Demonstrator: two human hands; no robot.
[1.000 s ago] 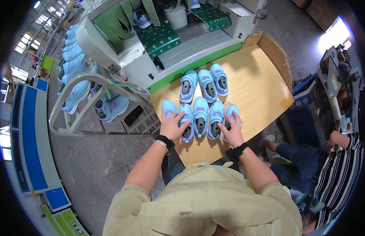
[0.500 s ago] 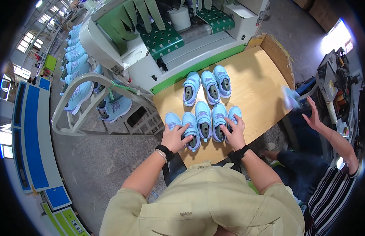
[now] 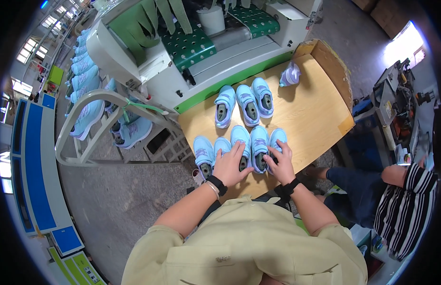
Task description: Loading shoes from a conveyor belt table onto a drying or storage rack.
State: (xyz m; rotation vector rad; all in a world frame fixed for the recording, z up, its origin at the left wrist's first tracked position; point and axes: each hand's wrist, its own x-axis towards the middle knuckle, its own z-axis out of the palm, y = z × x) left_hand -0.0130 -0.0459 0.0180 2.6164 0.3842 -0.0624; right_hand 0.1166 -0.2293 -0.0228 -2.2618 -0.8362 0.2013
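Several light-blue sneakers with lilac straps stand in two groups on a wooden board. My left hand [image 3: 232,165] rests over the near row with fingers spread, touching a middle sneaker [image 3: 240,137] and covering part of the one to its left. My right hand [image 3: 281,165] is closed around the right-end sneaker [image 3: 278,136], its thumb beside the neighbouring sneaker [image 3: 260,137]. At the left end another sneaker [image 3: 203,149] sits untouched. Behind the row stand three more, including one sneaker [image 3: 225,102] on the left. Dark inserts show inside several openings.
A lone tilted sneaker [image 3: 290,75] is above the wooden board [image 3: 315,109] near its far edge. Beyond is a machine with a green perforated belt [image 3: 189,50]. A metal rack [image 3: 83,114] with sneakers stands left; a co-worker in a striped shirt [image 3: 403,209] sits right.
My left hand has shifted right along the row, uncovering the left-end sneaker. The lone sneaker has moved from near the co-worker's hand to the board's far side. That co-worker's arm has drawn back.
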